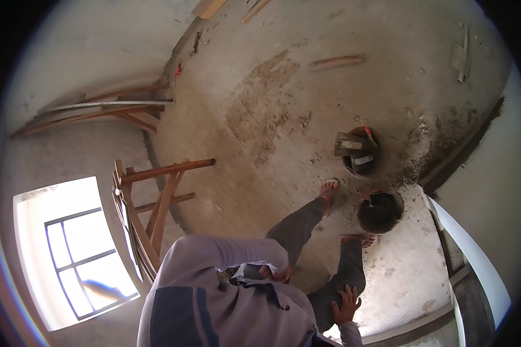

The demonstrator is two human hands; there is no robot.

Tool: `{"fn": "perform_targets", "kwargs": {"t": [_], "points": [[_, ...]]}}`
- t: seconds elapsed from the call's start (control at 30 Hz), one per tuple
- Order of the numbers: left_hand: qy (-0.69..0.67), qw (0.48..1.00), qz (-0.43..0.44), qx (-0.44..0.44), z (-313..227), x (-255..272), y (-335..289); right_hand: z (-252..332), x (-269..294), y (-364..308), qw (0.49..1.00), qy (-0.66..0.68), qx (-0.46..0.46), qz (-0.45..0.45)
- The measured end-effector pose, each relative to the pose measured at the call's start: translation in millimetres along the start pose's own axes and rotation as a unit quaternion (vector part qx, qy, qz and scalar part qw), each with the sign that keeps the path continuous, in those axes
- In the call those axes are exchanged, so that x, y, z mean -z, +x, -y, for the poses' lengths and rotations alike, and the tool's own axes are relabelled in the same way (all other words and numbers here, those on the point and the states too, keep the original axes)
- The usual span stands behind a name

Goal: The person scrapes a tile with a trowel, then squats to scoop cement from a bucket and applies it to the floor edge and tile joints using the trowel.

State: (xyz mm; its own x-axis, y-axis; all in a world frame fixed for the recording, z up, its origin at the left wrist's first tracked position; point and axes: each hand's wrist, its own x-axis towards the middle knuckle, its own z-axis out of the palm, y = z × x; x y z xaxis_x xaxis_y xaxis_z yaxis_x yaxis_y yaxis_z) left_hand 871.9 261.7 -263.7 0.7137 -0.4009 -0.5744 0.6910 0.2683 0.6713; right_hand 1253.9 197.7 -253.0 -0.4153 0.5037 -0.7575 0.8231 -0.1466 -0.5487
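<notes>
My left hand point(276, 273) is drawn in at my lap, with the sleeve bent over it. Its fingers look curled, and whatever they may hold is hidden against my clothes. My right hand point(346, 305) lies on my right thigh, fingers spread, with nothing in it. Beyond my bare feet stands a dark round bucket point(381, 151). Flat wooden and grey tools point(348, 144) and an orange-tipped handle point(368, 132) rest in it. Closer to me is a second dark bucket point(382, 215), with a thin tool or handle showing inside its rim.
Wooden trestles point(168, 172) stand on the left near a bright window point(81, 260). Poles and planks point(98, 110) lean along the left wall. A loose board point(337, 62) lies on the dusty floor. A white sheet or panel point(474, 248) curves along the right side.
</notes>
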Motion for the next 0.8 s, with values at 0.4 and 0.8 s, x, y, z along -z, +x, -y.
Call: {"fn": "perform_targets", "kwargs": {"t": [0.4, 0.8], "points": [[0.014, 0.986, -0.165, -0.037, 4, 129, 129, -203, -27, 103, 0.966, 0.241, -0.089, -0.025], [0.021, 0.977, -0.197, -0.079, 29, 280, 145, -374, 40, 306, 0.857, 0.420, -0.149, -0.257]]}}
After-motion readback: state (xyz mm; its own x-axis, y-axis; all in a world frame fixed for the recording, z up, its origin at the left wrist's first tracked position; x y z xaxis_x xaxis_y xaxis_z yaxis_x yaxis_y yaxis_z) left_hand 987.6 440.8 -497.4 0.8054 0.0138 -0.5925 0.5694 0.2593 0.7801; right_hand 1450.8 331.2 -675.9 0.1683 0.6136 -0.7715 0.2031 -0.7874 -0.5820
